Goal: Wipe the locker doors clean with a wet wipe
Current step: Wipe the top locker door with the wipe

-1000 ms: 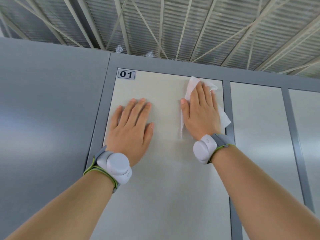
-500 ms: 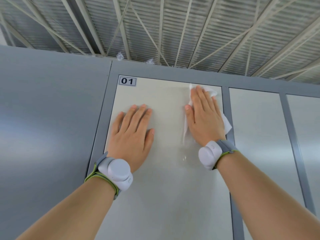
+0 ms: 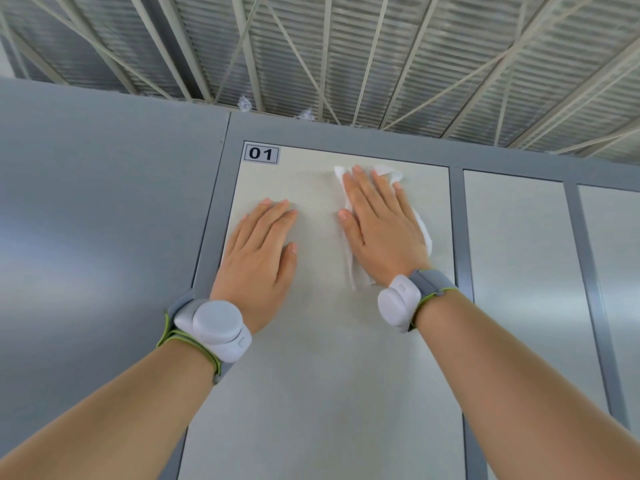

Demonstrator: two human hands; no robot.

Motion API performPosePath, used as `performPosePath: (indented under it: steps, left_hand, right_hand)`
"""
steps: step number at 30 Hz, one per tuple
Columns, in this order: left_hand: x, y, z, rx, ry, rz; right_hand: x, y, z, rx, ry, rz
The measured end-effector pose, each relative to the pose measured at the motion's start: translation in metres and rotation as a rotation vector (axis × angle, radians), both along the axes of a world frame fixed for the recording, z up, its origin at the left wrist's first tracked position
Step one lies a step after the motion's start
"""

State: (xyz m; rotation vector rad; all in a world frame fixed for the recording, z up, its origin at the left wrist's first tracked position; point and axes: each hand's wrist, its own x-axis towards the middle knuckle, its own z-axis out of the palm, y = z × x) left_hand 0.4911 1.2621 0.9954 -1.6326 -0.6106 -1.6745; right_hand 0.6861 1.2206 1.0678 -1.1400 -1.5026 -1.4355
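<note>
Right hand [image 3: 384,233]: fingers flat, together, pressing wet wipe [image 3: 424,233] to door 01 [image 3: 322,375].
Left hand [image 3: 258,261]: flat, empty, bracing.
Technique: even pressure, overlapping strokes.

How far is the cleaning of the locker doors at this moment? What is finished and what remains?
Nothing looks finished. In hand: the right hand presses the wet wipe flat near the top of the door marked 01, while the left hand rests flat beside it, without a wipe. Left: the lower part of this door and the two doors to its right, which no hand touches.
</note>
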Motion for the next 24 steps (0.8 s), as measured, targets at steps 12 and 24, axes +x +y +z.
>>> performPosePath:
  steps: [12,24]
  left_hand:
    - [-0.019,0.008,0.0,0.017,-0.01,0.216]
    - [-0.023,0.009,0.002,0.023,0.018,0.206]
  right_hand:
    - [-0.034,0.008,0.008,0.034,0.02,0.097]
    - [-0.026,0.01,0.01,0.107,-0.002,0.105]
